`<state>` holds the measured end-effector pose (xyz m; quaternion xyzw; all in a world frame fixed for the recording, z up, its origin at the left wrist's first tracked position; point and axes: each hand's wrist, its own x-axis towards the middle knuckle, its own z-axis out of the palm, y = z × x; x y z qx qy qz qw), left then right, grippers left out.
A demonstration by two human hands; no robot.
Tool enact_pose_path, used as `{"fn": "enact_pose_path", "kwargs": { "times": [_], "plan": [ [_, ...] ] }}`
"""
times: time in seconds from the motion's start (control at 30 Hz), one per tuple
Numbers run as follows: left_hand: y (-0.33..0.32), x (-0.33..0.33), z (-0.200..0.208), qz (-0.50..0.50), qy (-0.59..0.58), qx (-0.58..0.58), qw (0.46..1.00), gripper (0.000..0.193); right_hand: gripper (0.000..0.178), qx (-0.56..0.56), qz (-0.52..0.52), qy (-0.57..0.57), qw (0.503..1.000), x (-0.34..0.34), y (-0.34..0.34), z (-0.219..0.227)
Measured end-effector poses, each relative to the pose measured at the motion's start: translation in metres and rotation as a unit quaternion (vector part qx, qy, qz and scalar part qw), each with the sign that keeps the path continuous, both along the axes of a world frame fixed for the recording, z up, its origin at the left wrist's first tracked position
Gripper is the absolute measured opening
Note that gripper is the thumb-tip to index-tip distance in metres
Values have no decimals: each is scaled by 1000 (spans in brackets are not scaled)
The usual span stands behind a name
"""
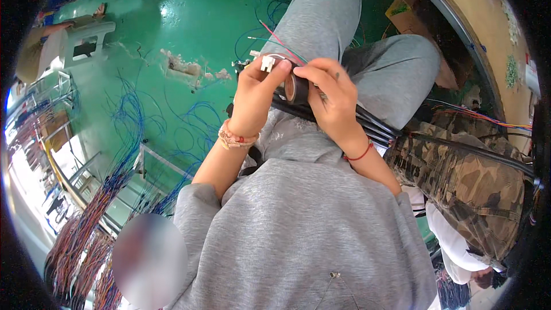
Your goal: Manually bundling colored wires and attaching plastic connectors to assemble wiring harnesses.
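Note:
Above my lap, my left hand is closed around a wire bundle, with its thumb and forefinger pinched at the front. A white plug connector sticks up beside the left thumb. Thin red and green wires stretch out past the fingers. Between the two hands is a roll of black tape with a brown core, gripped by my right hand. The fingertips of both hands nearly meet above the roll. Thick black cables run under my hands toward the right; the fingers hide where the tape meets the wires.
Camouflage cloth lies at my right, with black cables across it. Long bundles of coloured wires hang at the lower left. Loose blue wires spread over the green floor. A white stool and a cardboard box stand farther off.

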<state>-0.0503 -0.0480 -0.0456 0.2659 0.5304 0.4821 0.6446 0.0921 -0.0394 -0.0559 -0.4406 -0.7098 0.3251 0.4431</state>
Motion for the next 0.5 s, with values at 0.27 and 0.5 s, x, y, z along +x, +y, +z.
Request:
{"fn": "enact_pose_path", "kwargs": {
  "times": [0.27, 0.5],
  "plan": [
    [13, 6, 1, -32, 108, 50, 992, 14, 27, -11, 15, 12, 1000, 7, 5, -6],
    [19, -8, -6, -97, 156, 129, 974, 17, 17, -347, -19, 416, 840, 2, 6, 11]
  ]
}}
